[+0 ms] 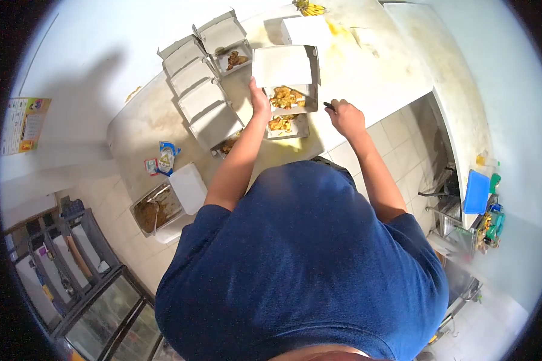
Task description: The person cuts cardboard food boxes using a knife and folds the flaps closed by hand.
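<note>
My left hand (259, 103) grips the left side of an open white cardboard food box (283, 65), its lid raised away from me. Pieces of browned food (286, 97) lie inside that box. Just nearer to me is another box (289, 132) with similar food, partly covered by the first. To the right of the held box, my right hand (347, 119) is closed round a small black object (329, 105); only its dark end shows, so its kind is unclear. A gap separates this hand from the boxes.
Several open boxes (200, 99) stand in a row at the left of the counter (144, 126). A steel pan (156, 204) of brown food holds a utensil. Blue-and-white packets (168, 157) lie near it. Bananas (310, 8) lie at the far edge; a blue container (476, 192) is far right.
</note>
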`<act>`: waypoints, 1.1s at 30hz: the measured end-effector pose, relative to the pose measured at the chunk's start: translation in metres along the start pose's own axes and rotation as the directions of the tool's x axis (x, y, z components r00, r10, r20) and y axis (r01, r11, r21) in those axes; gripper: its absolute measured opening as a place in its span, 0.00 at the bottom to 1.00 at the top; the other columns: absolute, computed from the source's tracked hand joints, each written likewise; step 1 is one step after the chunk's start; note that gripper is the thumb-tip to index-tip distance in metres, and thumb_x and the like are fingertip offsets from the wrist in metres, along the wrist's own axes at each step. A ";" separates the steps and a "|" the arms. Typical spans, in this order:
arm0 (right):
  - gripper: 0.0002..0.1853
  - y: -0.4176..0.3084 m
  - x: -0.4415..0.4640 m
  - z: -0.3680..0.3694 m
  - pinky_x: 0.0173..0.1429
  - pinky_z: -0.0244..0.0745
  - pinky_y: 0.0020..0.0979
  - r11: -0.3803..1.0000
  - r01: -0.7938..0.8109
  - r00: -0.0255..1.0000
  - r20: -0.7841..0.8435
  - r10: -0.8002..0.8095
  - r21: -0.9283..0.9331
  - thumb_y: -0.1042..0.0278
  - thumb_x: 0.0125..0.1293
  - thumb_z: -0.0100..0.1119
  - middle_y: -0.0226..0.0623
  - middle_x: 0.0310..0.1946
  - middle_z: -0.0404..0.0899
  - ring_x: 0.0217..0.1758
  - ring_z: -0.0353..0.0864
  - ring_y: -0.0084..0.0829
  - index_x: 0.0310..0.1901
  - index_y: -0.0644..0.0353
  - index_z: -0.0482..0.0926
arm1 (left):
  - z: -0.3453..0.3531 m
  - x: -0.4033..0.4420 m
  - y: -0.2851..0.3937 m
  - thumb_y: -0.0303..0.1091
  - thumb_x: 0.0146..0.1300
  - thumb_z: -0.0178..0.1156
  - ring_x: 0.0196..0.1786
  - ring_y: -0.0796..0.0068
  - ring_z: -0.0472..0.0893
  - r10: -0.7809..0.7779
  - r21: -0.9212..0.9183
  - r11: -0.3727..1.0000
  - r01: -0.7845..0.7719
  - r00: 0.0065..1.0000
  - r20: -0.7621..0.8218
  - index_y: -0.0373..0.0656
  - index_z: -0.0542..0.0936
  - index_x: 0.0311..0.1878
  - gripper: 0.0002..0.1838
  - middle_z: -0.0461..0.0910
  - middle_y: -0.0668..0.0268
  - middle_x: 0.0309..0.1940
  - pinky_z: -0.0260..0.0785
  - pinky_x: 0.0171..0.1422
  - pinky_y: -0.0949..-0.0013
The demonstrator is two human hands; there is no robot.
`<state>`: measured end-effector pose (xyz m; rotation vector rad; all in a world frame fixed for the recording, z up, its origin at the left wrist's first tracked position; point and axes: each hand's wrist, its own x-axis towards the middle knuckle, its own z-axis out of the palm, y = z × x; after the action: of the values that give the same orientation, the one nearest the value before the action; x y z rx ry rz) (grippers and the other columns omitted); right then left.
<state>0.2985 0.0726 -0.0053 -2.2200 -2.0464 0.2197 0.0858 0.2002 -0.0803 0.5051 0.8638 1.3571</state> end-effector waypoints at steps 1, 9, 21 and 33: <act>0.15 -0.001 0.002 0.001 0.40 0.80 0.46 1.000 0.019 1.000 0.017 -0.019 -0.003 0.52 0.69 0.56 0.44 0.35 0.80 0.38 0.84 0.47 0.40 0.57 0.78 | 0.001 0.002 -0.002 0.56 0.75 0.40 0.72 0.67 0.64 0.020 0.000 1.000 -0.020 1.000 0.009 0.36 0.65 0.71 0.35 0.67 0.62 0.70 0.48 0.77 0.66; 0.14 0.002 0.001 -0.004 0.41 0.81 0.45 0.998 0.057 0.995 0.087 -0.055 -0.029 0.53 0.67 0.59 0.43 0.35 0.81 0.39 0.84 0.45 0.38 0.56 0.80 | 0.005 -0.007 0.008 0.56 0.75 0.39 0.72 0.67 0.64 0.058 -0.002 0.998 -0.058 0.998 -0.026 0.36 0.67 0.70 0.34 0.68 0.62 0.70 0.47 0.77 0.65; 0.13 -0.007 0.010 0.029 0.42 0.80 0.45 0.995 0.075 0.993 0.094 -0.069 -0.065 0.55 0.64 0.63 0.43 0.34 0.80 0.40 0.83 0.45 0.37 0.58 0.81 | -0.011 0.003 -0.018 0.55 0.72 0.46 0.72 0.68 0.62 0.061 -0.133 0.989 -0.057 0.998 0.028 0.36 0.67 0.68 0.33 0.67 0.62 0.70 0.47 0.77 0.65; 0.14 0.010 -0.006 0.005 0.46 0.80 0.44 0.998 0.055 0.971 0.232 -0.051 -0.010 0.53 0.64 0.63 0.43 0.38 0.81 0.42 0.84 0.44 0.40 0.56 0.82 | -0.010 -0.003 -0.023 0.55 0.73 0.46 0.71 0.66 0.64 0.052 -0.147 0.988 -0.049 0.999 0.017 0.35 0.68 0.68 0.33 0.69 0.61 0.69 0.47 0.77 0.65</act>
<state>0.3069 0.0658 -0.0119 -2.2390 -2.2262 0.4794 0.0921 0.1915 -0.1028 0.4282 0.7323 1.4475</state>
